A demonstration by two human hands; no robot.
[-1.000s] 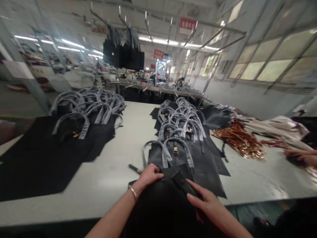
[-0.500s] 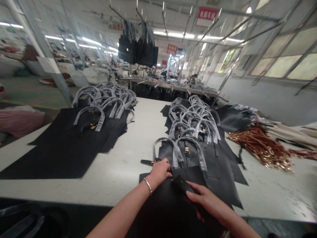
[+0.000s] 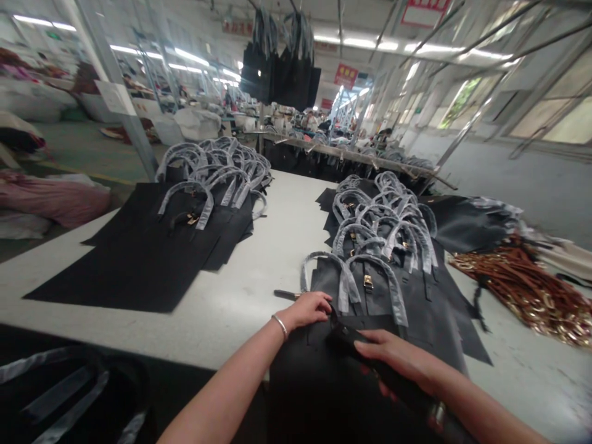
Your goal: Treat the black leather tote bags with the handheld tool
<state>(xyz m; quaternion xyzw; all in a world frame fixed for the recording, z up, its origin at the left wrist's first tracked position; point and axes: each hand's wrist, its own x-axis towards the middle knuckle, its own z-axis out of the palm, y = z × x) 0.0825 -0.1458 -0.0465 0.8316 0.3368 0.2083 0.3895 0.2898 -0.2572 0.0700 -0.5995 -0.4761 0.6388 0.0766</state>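
Note:
My left hand (image 3: 303, 310) grips the upper edge of a black bag body (image 3: 314, 388), which lies across the table edge towards me. My right hand (image 3: 388, 351) is closed over a thick black flap (image 3: 345, 339) on that bag. A small tool with a dark handle (image 3: 285, 294) lies on the table just beyond my left fingers. Directly ahead, a stack of black tote bags (image 3: 383, 302) with grey plastic-wrapped handles nearly touches the bag in my hands.
A second stack of black bags (image 3: 148, 259) lies on the white work table (image 3: 272, 246) at left. Brown straps with gold hardware (image 3: 527, 290) heap up at right. Finished bags (image 3: 280, 68) hang overhead, and a dark bag (image 3: 60, 394) sits below the near table edge.
The view has swung left and tilted, so the table shifts right in the picture. A co-worker's hand at the right edge has gone from view. My hands keep hold of the bag.

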